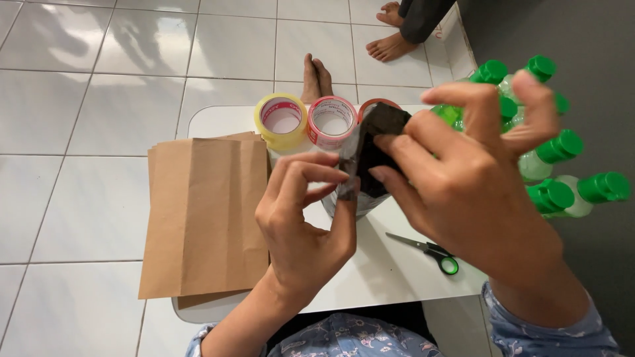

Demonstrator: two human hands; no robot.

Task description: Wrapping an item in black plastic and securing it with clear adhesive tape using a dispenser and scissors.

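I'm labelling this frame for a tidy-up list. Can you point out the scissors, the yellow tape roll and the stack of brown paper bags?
scissors (436, 252): head view, on the black and green handles.
yellow tape roll (281, 122): head view, on its upper rim.
stack of brown paper bags (205, 218): head view, middle of the top bag.

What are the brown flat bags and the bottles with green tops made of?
The brown bags look like matte kraft paper: flat, creased with fold lines, no shine. The bottles seem to be clear plastic, see-through with soft glints, though glass can't be ruled out. Their green caps look like smooth, solid-coloured plastic.
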